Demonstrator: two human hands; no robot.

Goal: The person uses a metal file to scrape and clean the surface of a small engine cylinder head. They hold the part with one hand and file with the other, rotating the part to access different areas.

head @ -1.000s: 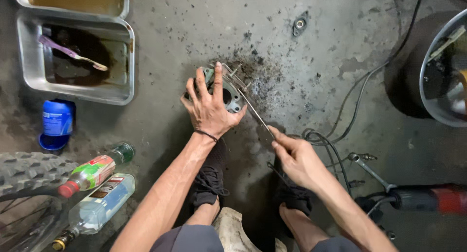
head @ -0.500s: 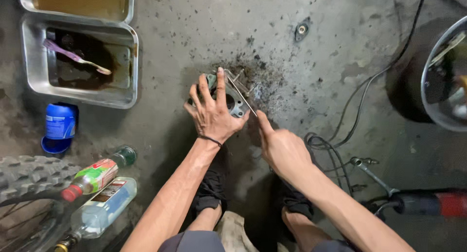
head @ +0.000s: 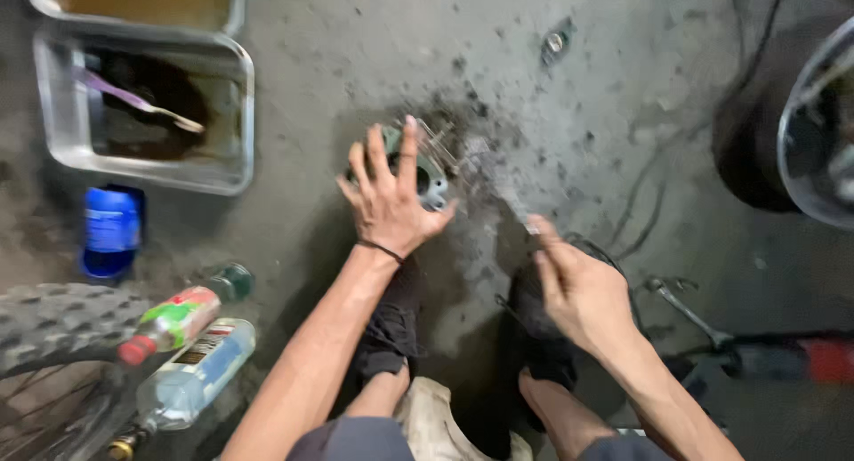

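Right hand (head: 583, 288) has pulled back from the round grey metal part (head: 425, 172) toward lower right, fingers pinched on a blurred thin rod (head: 511, 203), while left hand (head: 391, 199) stays splayed wide, pinning that part at frame centre on the grimy concrete floor (head: 623, 114).

Floor (head: 623, 114) is grey concrete with a black sooty smear around the round metal part (head: 433, 181), which looks grey-green. Left hand (head: 389, 203) has a thin black band at the wrist. Silver tray (head: 147, 172) holds dark brown gunk and a purple-handled brush (head: 133, 99). Blue can (head: 110, 232), red-and-green bottle (head: 173, 323), and a clear bottle (head: 191, 376) with a pale blue label. Knobbly black tyre (head: 53, 323), red tool handle (head: 823, 359).
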